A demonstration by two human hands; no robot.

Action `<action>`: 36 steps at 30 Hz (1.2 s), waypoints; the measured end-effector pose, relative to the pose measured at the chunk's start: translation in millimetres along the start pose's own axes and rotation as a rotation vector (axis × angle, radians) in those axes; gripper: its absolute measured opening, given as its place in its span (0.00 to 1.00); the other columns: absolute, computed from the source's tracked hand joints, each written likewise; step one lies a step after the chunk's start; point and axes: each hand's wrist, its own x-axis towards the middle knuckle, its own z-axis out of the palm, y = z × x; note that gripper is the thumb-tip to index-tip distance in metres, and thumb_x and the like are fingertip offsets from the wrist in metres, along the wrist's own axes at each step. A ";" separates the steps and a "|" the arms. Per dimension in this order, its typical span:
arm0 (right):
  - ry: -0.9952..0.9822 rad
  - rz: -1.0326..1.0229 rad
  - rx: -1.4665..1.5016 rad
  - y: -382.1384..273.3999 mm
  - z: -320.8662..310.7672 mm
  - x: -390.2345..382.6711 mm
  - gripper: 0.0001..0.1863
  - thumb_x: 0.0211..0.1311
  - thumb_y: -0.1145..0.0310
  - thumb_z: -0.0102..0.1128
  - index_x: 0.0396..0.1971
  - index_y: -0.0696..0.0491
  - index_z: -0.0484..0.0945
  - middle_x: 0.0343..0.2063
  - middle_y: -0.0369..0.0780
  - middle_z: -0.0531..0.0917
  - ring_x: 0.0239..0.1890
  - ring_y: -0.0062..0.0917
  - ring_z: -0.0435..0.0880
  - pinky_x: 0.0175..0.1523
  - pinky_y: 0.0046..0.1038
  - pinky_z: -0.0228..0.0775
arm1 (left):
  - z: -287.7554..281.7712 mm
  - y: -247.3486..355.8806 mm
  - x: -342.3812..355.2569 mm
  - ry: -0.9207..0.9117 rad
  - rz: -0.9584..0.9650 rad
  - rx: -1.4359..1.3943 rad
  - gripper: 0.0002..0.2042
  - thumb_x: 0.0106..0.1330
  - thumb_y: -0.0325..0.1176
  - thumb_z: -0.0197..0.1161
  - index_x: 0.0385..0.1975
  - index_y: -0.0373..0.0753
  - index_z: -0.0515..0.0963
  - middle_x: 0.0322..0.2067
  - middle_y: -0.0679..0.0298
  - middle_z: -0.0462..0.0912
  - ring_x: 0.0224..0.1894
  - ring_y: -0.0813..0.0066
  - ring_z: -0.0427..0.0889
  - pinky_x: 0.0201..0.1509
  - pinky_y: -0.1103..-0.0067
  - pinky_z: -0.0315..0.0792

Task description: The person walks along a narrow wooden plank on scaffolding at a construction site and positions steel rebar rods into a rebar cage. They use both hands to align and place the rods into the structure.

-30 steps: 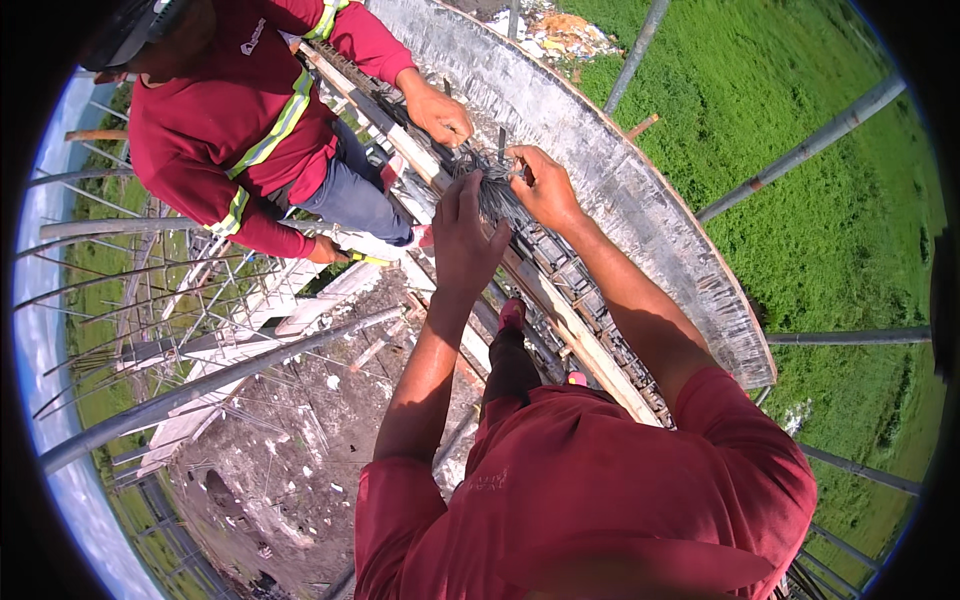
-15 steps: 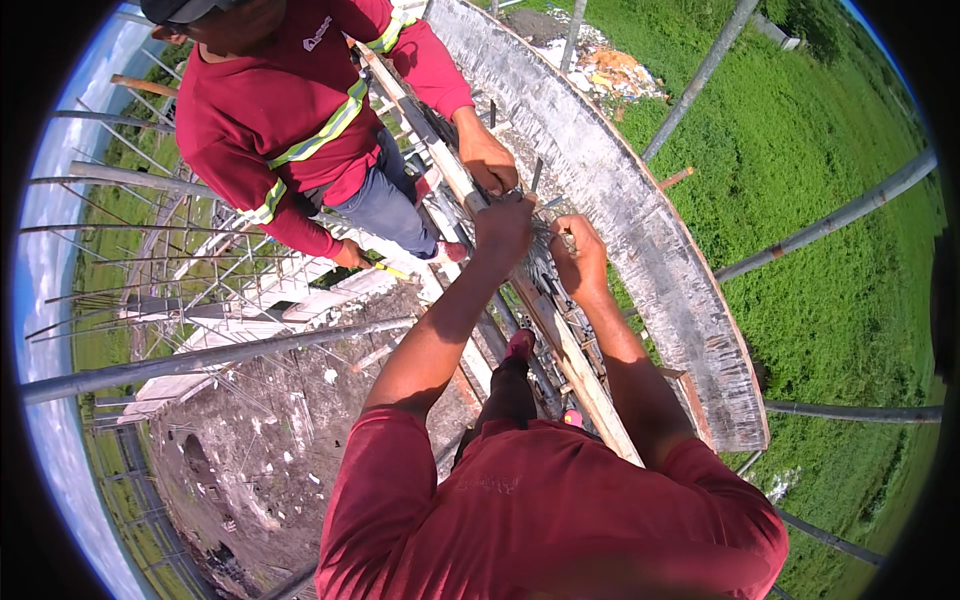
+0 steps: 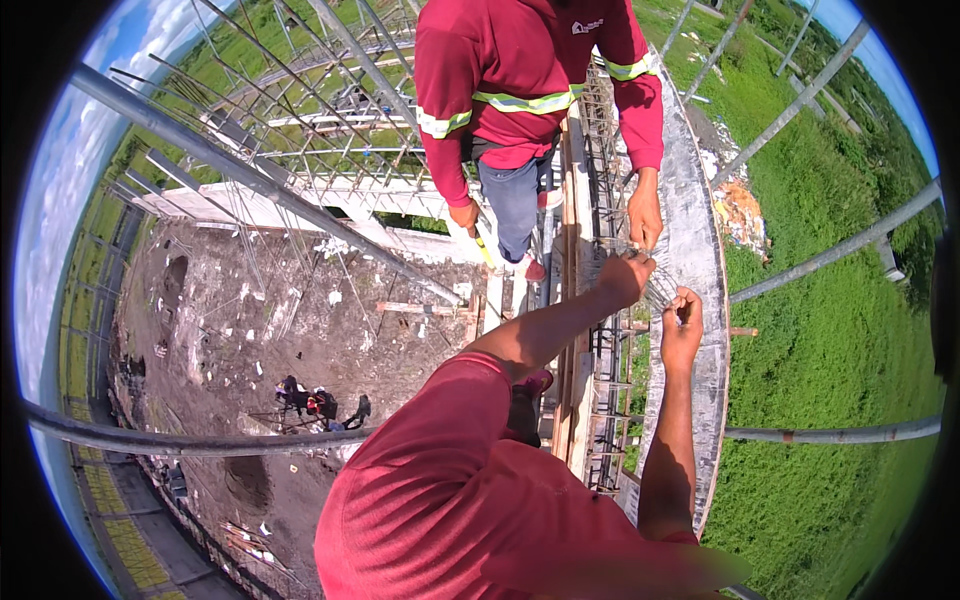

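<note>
My left hand (image 3: 624,278), fingers closed on a bundle of thin grey wires (image 3: 660,286), is just below a co-worker's lowered hand (image 3: 644,215), which also touches the wires. Lower right of it, my right hand (image 3: 681,330) pinches the other end of the bundle, over the curved grey formwork board (image 3: 680,120). The co-worker (image 3: 520,110), in a red long-sleeved top with reflective bands, has the other hand (image 3: 463,215) low, on a yellow-handled tool (image 3: 485,250).
Planks (image 3: 575,400) and steel rebar (image 3: 605,450) run along the narrow standing place. Metal pipes (image 3: 250,180) cross at several angles. Below on the left lies dirt ground (image 3: 230,340) with debris and dark items (image 3: 315,400); green vegetation (image 3: 820,350) lies far below on the right.
The view has turned, so the co-worker now stands at top centre. My hands, still on the wires, have shifted right over the formwork board, with the co-worker's hand just above them.
</note>
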 end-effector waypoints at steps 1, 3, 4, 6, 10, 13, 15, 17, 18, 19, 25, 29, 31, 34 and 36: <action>-0.018 0.015 0.000 5.5 3.0 2.0 0.21 0.53 0.85 0.54 0.49 0.57 0.72 0.32 0.33 0.72 0.37 0.18 0.72 0.47 0.21 0.68 | 2.3 -3.4 -1.2 0.007 -0.002 -0.005 0.17 0.50 0.35 0.67 0.40 0.42 0.75 0.41 0.61 0.79 0.43 0.61 0.82 0.45 0.64 0.72; -0.051 0.050 0.031 16.9 10.4 6.7 0.21 0.54 0.85 0.54 0.50 0.57 0.72 0.32 0.33 0.72 0.37 0.17 0.72 0.47 0.21 0.67 | 6.1 -8.3 -2.2 0.004 -0.008 -0.013 0.17 0.50 0.34 0.66 0.41 0.42 0.75 0.41 0.61 0.79 0.42 0.61 0.82 0.45 0.64 0.72; -0.070 0.091 0.072 22.3 13.2 8.1 0.22 0.54 0.85 0.54 0.51 0.57 0.72 0.32 0.33 0.72 0.37 0.17 0.72 0.46 0.21 0.67 | 7.5 -9.9 -3.2 -0.018 -0.012 -0.017 0.17 0.50 0.34 0.66 0.41 0.42 0.75 0.41 0.61 0.79 0.42 0.61 0.82 0.45 0.64 0.72; -0.093 0.119 0.116 32.9 19.1 12.8 0.21 0.53 0.84 0.57 0.50 0.59 0.73 0.33 0.32 0.72 0.37 0.16 0.71 0.46 0.19 0.67 | 9.4 -13.6 -4.4 -0.023 -0.042 -0.067 0.16 0.50 0.33 0.65 0.41 0.41 0.75 0.41 0.59 0.78 0.41 0.59 0.82 0.45 0.64 0.72; -0.005 0.079 -0.086 47.9 35.6 21.3 0.17 0.50 0.79 0.62 0.43 0.60 0.76 0.38 0.36 0.73 0.37 0.21 0.73 0.47 0.23 0.67 | 11.7 -22.6 -11.2 0.022 -0.068 -0.054 0.16 0.52 0.33 0.64 0.40 0.40 0.73 0.40 0.58 0.77 0.39 0.57 0.82 0.43 0.63 0.73; 0.132 0.207 -0.066 53.6 48.6 23.9 0.18 0.49 0.78 0.63 0.44 0.57 0.74 0.40 0.41 0.73 0.37 0.25 0.75 0.45 0.27 0.69 | 14.7 -27.8 -13.4 0.060 -0.070 -0.043 0.15 0.52 0.34 0.63 0.40 0.40 0.73 0.39 0.57 0.76 0.37 0.56 0.81 0.41 0.61 0.74; 0.244 0.412 0.163 56.0 56.6 27.4 0.22 0.51 0.78 0.62 0.48 0.54 0.70 0.38 0.40 0.74 0.34 0.26 0.75 0.37 0.27 0.71 | 17.9 -28.7 -11.8 0.037 -0.094 -0.067 0.15 0.53 0.34 0.62 0.40 0.40 0.72 0.38 0.56 0.76 0.37 0.55 0.82 0.41 0.59 0.74; 0.271 0.628 0.499 58.6 62.1 29.9 0.31 0.53 0.77 0.62 0.57 0.51 0.61 0.36 0.40 0.74 0.30 0.26 0.75 0.31 0.27 0.73 | 21.4 -28.6 -8.1 0.013 -0.143 -0.017 0.15 0.53 0.33 0.61 0.41 0.40 0.72 0.39 0.56 0.76 0.37 0.54 0.82 0.42 0.60 0.75; 0.232 0.679 0.586 60.8 62.9 30.8 0.29 0.54 0.76 0.62 0.56 0.50 0.61 0.37 0.40 0.75 0.29 0.25 0.75 0.30 0.27 0.73 | 23.9 -27.5 -6.7 -0.025 -0.165 -0.006 0.15 0.53 0.33 0.61 0.41 0.40 0.72 0.40 0.56 0.76 0.38 0.54 0.82 0.42 0.60 0.75; 0.201 0.727 0.672 63.3 65.2 28.7 0.28 0.55 0.76 0.61 0.55 0.50 0.61 0.38 0.40 0.75 0.29 0.24 0.75 0.28 0.26 0.73 | 25.7 -28.6 -6.5 -0.037 -0.184 0.001 0.15 0.53 0.33 0.62 0.41 0.39 0.72 0.41 0.56 0.76 0.38 0.53 0.82 0.42 0.60 0.75; 0.115 0.555 0.445 90.1 78.5 22.5 0.15 0.62 0.74 0.58 0.49 0.51 0.72 0.38 0.37 0.78 0.36 0.19 0.76 0.39 0.23 0.71 | 34.8 -38.2 -7.9 -0.065 -0.164 -0.086 0.16 0.53 0.34 0.64 0.40 0.40 0.71 0.43 0.54 0.74 0.37 0.49 0.81 0.41 0.59 0.76; 0.150 0.365 0.680 92.3 88.8 19.2 0.14 0.62 0.77 0.57 0.48 0.53 0.74 0.38 0.34 0.79 0.39 0.19 0.76 0.44 0.20 0.69 | 32.5 -41.3 -9.9 -0.004 -0.126 -0.130 0.14 0.54 0.33 0.63 0.39 0.40 0.70 0.42 0.55 0.73 0.39 0.49 0.79 0.40 0.60 0.75; 0.155 0.287 0.628 82.0 91.3 17.8 0.15 0.61 0.77 0.56 0.49 0.54 0.75 0.35 0.35 0.80 0.36 0.19 0.77 0.42 0.22 0.70 | 30.9 -41.5 -14.6 0.065 -0.099 -0.277 0.19 0.51 0.30 0.66 0.44 0.39 0.70 0.45 0.52 0.71 0.46 0.49 0.76 0.46 0.61 0.73; 0.150 0.239 0.276 58.2 82.9 11.7 0.16 0.60 0.76 0.54 0.49 0.55 0.75 0.32 0.38 0.81 0.33 0.20 0.78 0.40 0.25 0.70 | 34.5 -39.1 -24.1 0.307 0.017 -0.288 0.29 0.48 0.26 0.68 0.53 0.35 0.68 0.49 0.47 0.67 0.53 0.46 0.70 0.53 0.61 0.69; 0.141 0.258 0.139 42.3 76.0 2.7 0.17 0.57 0.77 0.52 0.48 0.56 0.76 0.33 0.42 0.82 0.33 0.23 0.79 0.40 0.27 0.71 | 39.8 -39.9 -32.0 0.294 -0.023 -0.316 0.29 0.50 0.25 0.66 0.55 0.35 0.67 0.50 0.48 0.67 0.54 0.47 0.71 0.55 0.63 0.70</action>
